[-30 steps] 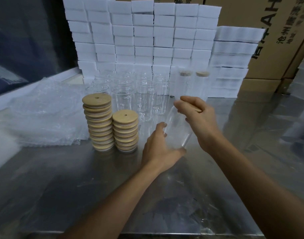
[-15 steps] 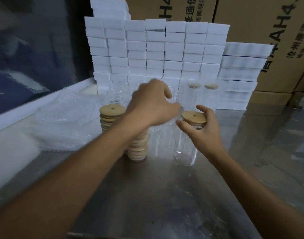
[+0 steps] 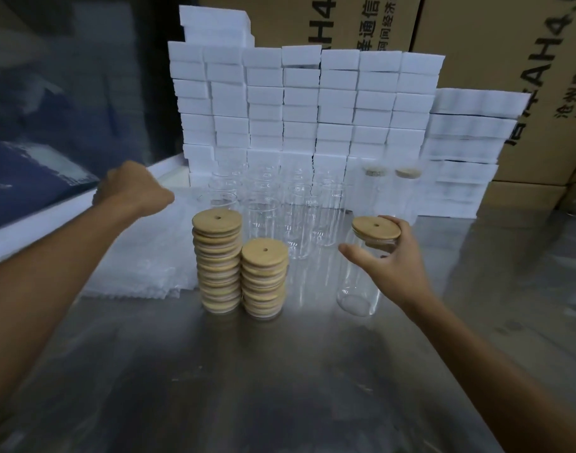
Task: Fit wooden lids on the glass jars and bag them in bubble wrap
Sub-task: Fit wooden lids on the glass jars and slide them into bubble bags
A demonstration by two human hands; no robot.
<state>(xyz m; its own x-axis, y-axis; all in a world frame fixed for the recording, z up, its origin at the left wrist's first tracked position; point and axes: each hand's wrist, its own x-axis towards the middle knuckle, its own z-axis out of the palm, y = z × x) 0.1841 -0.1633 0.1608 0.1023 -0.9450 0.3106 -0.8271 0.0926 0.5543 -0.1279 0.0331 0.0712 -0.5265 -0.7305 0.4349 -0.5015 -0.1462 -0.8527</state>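
Two hands: right hand (image 3: 393,261) grips lidded jar (image 3: 358,279), left hand (image 3: 133,188) over bubble wrap (image 3: 142,256).

Left hand (image 3: 129,188) fingers hidden, blurred

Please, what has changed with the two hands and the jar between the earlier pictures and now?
The left hand left the jar, crossed above the lid stacks and now reaches over the bubble wrap bags; whether it holds one cannot be told. The glass jar, tilted before, now stands upright with a wooden lid on it. The right hand still grips the jar near its top. Both lid stacks stayed in place.
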